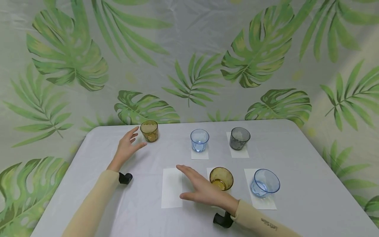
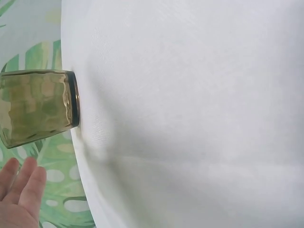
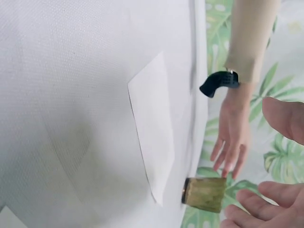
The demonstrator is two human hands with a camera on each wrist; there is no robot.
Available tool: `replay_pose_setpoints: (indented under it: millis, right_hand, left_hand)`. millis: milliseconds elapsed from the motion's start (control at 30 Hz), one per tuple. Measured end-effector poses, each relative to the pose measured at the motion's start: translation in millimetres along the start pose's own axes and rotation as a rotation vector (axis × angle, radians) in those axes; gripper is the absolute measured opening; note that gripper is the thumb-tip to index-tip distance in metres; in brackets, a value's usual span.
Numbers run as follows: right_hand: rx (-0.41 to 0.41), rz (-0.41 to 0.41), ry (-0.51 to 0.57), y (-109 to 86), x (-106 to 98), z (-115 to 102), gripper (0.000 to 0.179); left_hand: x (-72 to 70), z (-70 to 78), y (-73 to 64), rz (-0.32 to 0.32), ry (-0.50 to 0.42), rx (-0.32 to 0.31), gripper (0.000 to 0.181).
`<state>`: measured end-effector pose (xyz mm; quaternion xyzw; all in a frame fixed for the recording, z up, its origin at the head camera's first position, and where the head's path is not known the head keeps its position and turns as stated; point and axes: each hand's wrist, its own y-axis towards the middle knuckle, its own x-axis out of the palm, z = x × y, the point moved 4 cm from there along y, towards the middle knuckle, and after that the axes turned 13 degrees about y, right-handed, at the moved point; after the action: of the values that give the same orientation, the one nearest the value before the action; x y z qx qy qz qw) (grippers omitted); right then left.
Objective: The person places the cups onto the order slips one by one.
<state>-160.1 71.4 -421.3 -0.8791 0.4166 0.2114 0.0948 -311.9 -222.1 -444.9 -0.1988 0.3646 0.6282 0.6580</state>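
Observation:
An amber glass (image 1: 149,131) stands upright at the table's back left edge; the left wrist view shows the same glass (image 2: 40,107) from the side. My left hand (image 1: 126,146) reaches beside it on its left, thumb and fingers spread, with a gap between fingertips and glass. My right hand (image 1: 204,189) hovers over the front middle, fingers extended and thumb apart, holding nothing. Under its fingertips lies a bare white paper rectangle (image 1: 171,187). A second amber glass (image 1: 221,179) stands just behind the right hand, which partly covers it.
Blue glasses stand on white papers, one at the back middle (image 1: 199,141) and one at the front right (image 1: 265,184). A grey glass (image 1: 240,138) is on its paper at the back right. Leaf-patterned cloth (image 1: 189,75) hangs behind the white-covered table (image 1: 142,210).

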Motion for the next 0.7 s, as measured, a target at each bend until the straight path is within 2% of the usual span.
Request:
replay_pose_setpoints:
  millis: [167,700]
  right_hand:
    - [-0.005,0.007,-0.003,5.7,6.8,5.3,0.083]
    - [0.07,0.023,-0.08,14.9,20.8,33.1,0.084]
  left_hand:
    - [3.3,1.0,8.2,-0.006,0.005,-0.024,0.083]
    - [12.1,4.7,26.2,-0.018,0.017,-0.035,0.085]
